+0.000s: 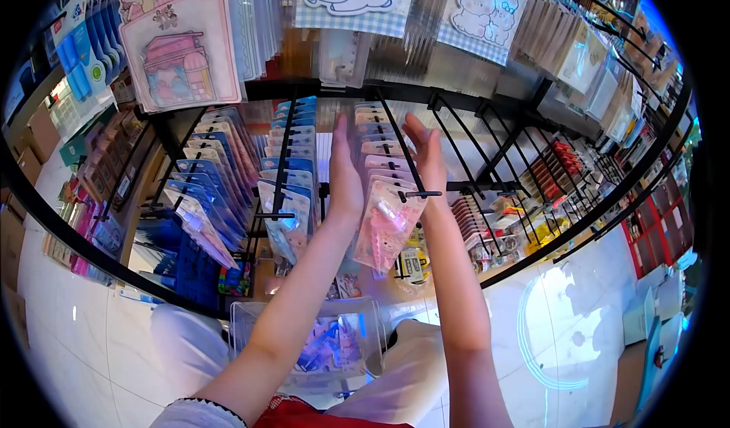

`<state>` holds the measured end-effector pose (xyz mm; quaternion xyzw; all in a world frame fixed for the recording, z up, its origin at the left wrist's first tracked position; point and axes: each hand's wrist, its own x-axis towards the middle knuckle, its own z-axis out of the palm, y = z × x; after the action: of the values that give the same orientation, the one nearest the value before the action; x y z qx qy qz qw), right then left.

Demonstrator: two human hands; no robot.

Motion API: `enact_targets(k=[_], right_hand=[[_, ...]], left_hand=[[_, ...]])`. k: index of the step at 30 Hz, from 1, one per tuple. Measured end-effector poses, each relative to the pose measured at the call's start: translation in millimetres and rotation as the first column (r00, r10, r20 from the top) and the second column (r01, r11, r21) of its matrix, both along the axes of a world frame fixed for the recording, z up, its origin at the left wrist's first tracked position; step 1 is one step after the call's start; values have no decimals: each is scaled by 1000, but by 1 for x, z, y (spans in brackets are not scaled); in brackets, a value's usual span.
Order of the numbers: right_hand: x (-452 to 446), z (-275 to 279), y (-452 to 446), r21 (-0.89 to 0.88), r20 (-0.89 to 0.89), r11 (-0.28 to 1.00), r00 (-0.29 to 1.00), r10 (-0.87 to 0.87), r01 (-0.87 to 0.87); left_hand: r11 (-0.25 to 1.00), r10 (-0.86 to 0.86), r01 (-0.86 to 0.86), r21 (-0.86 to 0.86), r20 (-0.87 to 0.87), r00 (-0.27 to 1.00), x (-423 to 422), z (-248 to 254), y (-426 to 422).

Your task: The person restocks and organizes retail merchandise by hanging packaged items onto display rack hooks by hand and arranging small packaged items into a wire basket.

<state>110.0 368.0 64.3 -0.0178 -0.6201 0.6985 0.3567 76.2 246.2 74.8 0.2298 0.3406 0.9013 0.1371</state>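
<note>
Pink carded packs (389,219) hang in a row on a black display hook (401,143). My left hand (344,169) is along the left side of this row, fingers stretched out and pointing away from me. On the row's right side is my right hand (430,158), its fingers extended and a little apart. Neither hand wraps round anything; whether they touch the cards is hard to tell. Light blue carded packs (285,200) hang on the hook to the left of my left hand.
Blue and pink packs (209,200) hang further left. Below my forearms stands a clear plastic bin (372,325) with purple packages inside. A curved black rail (304,90) crosses behind the hands, and bare hooks (464,143) project at the right.
</note>
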Motion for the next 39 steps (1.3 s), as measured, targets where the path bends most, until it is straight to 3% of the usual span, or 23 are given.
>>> enact_targets(k=[2, 5, 10, 14, 17, 20, 23, 26, 32, 35, 39], right_hand=[[10, -2, 2, -18, 29, 1000, 1000, -1, 1], [17, -1, -5, -71, 36, 997, 999, 5, -2], [10, 2, -4, -128, 128, 991, 991, 44, -27], [18, 1, -11, -80, 102, 994, 992, -71, 79], [32, 7, -15, -63, 125, 996, 991, -51, 59], [34, 8, -20, -93, 146, 994, 988, -40, 54], [33, 10, -20, -100, 151, 991, 986, -69, 85], [42, 8, -22, -80, 167, 987, 978, -124, 139], [58, 14, -35, -15, 147, 992, 981, -124, 127], [54, 12, -32, -46, 169, 992, 980, -105, 114], [72, 15, -41, -36, 222, 993, 970, -98, 108]], left_hand=[[994, 98, -104, -46, -118, 988, 5, -6, -7], [1000, 11, -11, 3, 3, 1000, 15, 0, -11], [998, -56, 56, -2, 16, 998, 17, 12, -9], [1000, 4, -3, -16, 19, 1000, 35, 21, -19], [993, 36, -56, -106, -182, 983, 41, 1, -25], [992, -29, 10, -126, -149, 988, 40, 3, -24], [994, -107, 107, -38, 9, 994, 39, 16, -23], [996, 10, -15, -88, -55, 998, 51, 19, -28], [989, -9, -28, -143, -248, 969, 56, 4, -33], [993, -105, 94, -78, -153, 983, 48, 12, -29], [994, -16, -3, -108, -176, 984, 63, 5, -43]])
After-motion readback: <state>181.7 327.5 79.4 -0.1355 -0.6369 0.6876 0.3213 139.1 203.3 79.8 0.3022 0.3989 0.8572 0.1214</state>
